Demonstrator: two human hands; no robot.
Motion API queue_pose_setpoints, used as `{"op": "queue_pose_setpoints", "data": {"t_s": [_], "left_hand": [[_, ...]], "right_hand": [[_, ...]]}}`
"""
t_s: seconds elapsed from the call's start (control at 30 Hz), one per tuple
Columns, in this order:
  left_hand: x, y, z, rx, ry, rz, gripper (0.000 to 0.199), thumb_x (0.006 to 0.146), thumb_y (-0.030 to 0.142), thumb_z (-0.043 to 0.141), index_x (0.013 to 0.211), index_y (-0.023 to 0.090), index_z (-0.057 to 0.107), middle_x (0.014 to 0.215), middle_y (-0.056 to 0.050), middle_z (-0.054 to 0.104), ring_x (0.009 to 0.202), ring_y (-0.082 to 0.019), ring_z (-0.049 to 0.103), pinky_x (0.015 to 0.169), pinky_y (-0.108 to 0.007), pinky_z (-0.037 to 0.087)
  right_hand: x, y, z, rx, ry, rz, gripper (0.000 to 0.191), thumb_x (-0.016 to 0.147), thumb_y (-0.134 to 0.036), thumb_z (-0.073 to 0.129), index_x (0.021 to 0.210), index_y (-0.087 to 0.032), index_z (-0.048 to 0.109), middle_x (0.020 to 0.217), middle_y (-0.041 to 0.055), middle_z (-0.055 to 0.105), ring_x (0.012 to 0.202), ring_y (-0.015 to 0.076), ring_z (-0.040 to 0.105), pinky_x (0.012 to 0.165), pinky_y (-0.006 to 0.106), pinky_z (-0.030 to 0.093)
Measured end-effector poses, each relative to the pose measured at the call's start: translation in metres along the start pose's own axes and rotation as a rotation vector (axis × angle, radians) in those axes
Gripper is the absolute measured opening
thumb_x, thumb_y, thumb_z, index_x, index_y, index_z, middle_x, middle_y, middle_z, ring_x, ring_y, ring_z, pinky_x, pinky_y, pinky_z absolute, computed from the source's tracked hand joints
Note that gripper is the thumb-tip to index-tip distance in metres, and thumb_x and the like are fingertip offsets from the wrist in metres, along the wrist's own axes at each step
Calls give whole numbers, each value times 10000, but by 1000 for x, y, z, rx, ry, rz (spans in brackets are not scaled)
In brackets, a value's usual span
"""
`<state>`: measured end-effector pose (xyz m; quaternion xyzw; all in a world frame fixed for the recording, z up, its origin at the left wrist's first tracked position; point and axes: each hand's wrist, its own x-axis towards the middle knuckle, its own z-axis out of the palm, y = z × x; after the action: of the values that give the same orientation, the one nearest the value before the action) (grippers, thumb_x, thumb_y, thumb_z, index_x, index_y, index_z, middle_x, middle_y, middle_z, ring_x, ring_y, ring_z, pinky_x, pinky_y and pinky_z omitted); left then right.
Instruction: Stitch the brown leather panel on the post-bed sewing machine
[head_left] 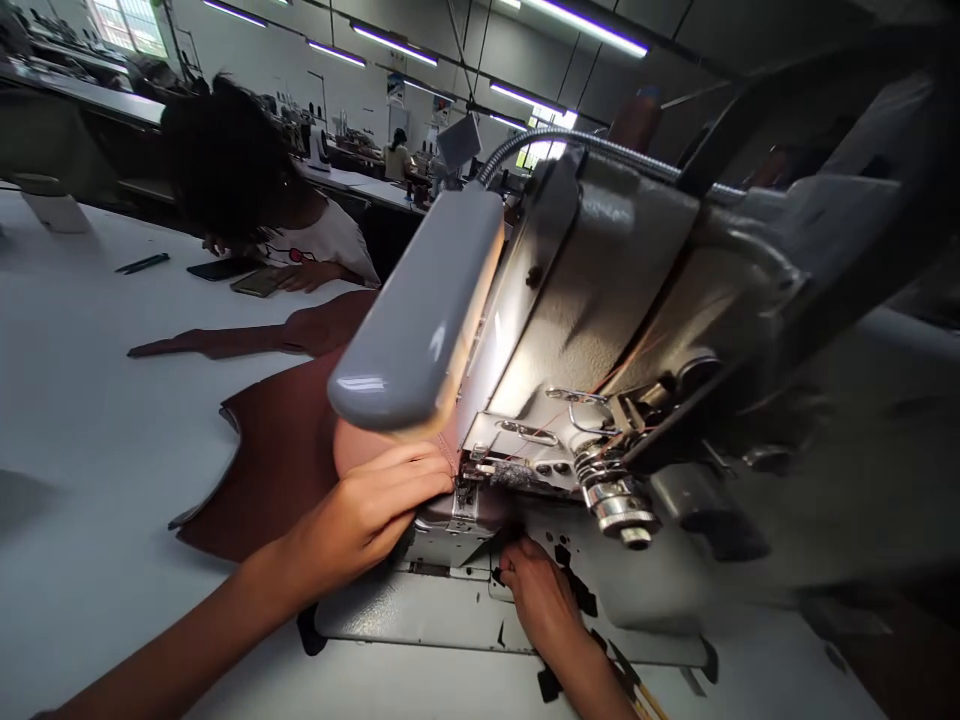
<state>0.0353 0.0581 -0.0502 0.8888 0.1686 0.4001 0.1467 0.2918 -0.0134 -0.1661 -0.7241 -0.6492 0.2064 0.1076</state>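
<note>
Under the needle area of a sewing machine (pixel 517 440) lies a brown leather-like piece (pixel 277 450), spreading left over the table. My left hand (pixel 390 495) is closed on this piece close to the presser foot (pixel 466 490), its fingertips beside the foot and its thumb mostly hidden. Lower and to the right, my right hand (pixel 536 585) is at the front of the machine bed (pixel 375 600) with its fingers curled together. A dark pointed shape shows near those fingertips; whatever they pinch is not clear. The grey lamp head (pixel 420 310) hides part of the piece.
Dark scraps (pixel 577 585) lie by my right forearm, with a thin yellow-handled tool (pixel 649 700) near the bottom edge. Another brown strip (pixel 225 342) lies beyond the piece. Across the table (pixel 75 400) a person (pixel 247 190) leans over phones (pixel 259 281), near a pen (pixel 142 263).
</note>
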Motion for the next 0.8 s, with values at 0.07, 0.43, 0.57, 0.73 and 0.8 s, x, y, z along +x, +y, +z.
{"op": "queue_pose_setpoints", "data": {"t_s": [0.07,0.43,0.57,0.73,0.8], "left_hand": [[-1,0,0,-8,-14,-30,314,932,15,376,1135,164,565,1095,-59,630,1073,-161,544,953,-249,447],[-1,6,0,-23,-53,-90,400,866,-31,302,1099,166,560,1081,-64,609,1085,-174,513,907,-261,446],[2,7,2,-52,-82,-190,305,920,63,339,1124,168,540,1056,-78,578,1037,-189,509,870,-268,456],[4,6,2,-40,-155,-289,382,833,-2,390,1131,187,533,1017,-67,529,947,-190,494,815,-268,444],[3,3,3,-8,-156,-286,439,777,-37,379,1112,196,541,1015,-59,528,940,-192,498,808,-269,440]], "right_hand": [[-3,0,-2,37,-6,7,203,791,-62,428,790,-179,594,809,55,639,752,164,610,637,234,389],[-39,-2,-37,551,221,-29,291,857,-449,535,926,-185,637,735,9,646,641,129,638,623,190,497],[-45,-31,-51,531,575,-330,79,837,-260,614,796,-241,679,768,-29,673,703,96,633,703,157,477],[-34,-71,-67,227,910,-715,133,836,-82,624,893,-201,644,771,-20,679,720,79,637,768,156,493],[-26,-85,-68,144,994,-849,189,800,17,616,890,-146,646,785,39,672,755,114,633,752,210,520]]}}
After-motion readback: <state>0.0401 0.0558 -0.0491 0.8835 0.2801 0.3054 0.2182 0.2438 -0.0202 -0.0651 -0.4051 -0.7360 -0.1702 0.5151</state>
